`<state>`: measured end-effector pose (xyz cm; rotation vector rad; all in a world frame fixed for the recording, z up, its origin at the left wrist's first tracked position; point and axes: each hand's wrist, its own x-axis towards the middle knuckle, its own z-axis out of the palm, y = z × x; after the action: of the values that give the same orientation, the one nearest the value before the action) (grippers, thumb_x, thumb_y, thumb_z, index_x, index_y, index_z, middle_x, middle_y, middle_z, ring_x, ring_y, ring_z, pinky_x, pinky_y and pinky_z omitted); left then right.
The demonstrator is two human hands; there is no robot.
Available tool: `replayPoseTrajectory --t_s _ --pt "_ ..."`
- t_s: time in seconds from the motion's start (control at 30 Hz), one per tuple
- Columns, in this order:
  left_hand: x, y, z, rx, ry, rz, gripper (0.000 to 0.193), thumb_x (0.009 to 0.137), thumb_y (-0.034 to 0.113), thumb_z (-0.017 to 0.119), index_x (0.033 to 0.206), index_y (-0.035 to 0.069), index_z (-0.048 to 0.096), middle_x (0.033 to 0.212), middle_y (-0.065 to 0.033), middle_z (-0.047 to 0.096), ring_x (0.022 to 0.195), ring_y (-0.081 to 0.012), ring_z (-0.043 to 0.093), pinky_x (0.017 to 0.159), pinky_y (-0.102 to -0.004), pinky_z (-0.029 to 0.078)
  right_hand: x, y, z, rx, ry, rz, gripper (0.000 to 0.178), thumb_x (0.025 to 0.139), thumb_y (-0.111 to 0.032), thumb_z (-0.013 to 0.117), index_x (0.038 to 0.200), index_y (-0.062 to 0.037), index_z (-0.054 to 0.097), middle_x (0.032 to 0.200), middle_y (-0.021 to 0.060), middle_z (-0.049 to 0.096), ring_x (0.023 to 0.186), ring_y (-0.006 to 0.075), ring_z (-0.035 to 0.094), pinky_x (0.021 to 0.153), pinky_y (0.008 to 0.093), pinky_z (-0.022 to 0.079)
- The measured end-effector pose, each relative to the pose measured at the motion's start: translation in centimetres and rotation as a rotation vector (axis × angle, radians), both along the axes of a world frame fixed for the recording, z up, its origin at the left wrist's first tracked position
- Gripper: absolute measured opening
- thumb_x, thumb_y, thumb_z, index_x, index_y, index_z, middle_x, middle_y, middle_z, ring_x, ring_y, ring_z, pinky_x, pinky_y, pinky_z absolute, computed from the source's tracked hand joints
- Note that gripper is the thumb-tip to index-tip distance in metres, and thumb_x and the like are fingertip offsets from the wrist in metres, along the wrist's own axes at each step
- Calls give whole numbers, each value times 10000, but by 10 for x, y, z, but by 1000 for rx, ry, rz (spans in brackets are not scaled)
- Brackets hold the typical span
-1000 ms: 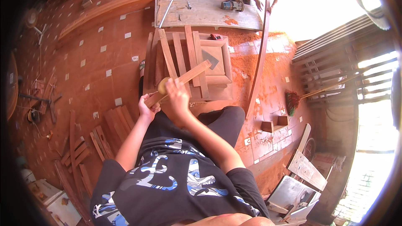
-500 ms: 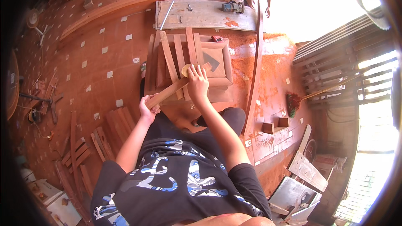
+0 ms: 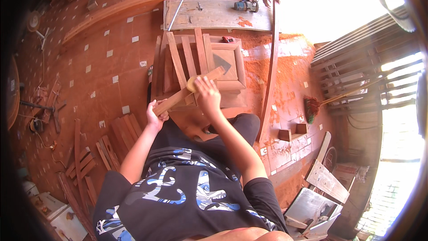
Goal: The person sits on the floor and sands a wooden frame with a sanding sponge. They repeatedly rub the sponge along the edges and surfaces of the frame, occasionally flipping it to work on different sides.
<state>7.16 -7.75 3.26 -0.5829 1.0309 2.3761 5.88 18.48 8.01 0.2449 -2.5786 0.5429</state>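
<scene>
Left hand [image 3: 156,115] grips wooden strip [image 3: 189,91] at 7 o'clock end; right hand [image 3: 207,96] presses sanding pad [image 3: 195,83] mid-strip; far end looks unsanded.

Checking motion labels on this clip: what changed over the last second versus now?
The right hand, pressing a yellowish sanding pad, slid up the wooden strip from near the left hand toward its far end. The left hand kept gripping the strip's near end. The stacked wooden pieces on the floor and the person crouching at the board stayed put.
</scene>
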Motion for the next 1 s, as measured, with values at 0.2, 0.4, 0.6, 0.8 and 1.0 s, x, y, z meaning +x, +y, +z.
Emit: replayPoseTrajectory --t_s 0.2,0.4,0.6,0.8,1.0 --pt "0 4 2 -16 -2 15 526 985 542 499 1113 65 679 617 -7 444 436 -129 339 459 -308 277 -15 6 -6 97 -30 -268 449 820 -18 625 1263 -43 695 1377 130 684 1312 357 621 1130 483 469" --pt "-2 4 2 -22 -11 5 493 998 541 480 1092 95 668 597 -10 411 448 -138 334 470 -318 271 46 -77 -15 137 -81 79 451 865 -147 618 1306 -67 666 1415 133 655 1333 349 607 1154 509 441" --pt "-1 0 -4 -27 8 -6 454 996 424 439 1155 74 682 603 -13 421 453 -138 324 476 -319 273 0 -10 -10 41 94 -32 394 817 -28 633 1202 -96 688 1292 99 712 1229 325 670 1052 478 523" --pt "-2 0 -4 -5 16 -6 442 976 353 421 1162 48 682 609 -20 442 457 -139 343 473 -316 285 -26 31 1 187 -62 -293 460 836 2 585 1286 -21 679 1377 168 674 1279 377 633 1114 489 476" --pt "-3 6 -1 -54 -78 36 446 975 335 406 1191 53 676 634 -24 467 463 -138 353 471 -314 289 54 -76 -21 255 -46 60 434 911 -142 577 1331 -65 655 1424 121 653 1304 364 627 1105 461 504"
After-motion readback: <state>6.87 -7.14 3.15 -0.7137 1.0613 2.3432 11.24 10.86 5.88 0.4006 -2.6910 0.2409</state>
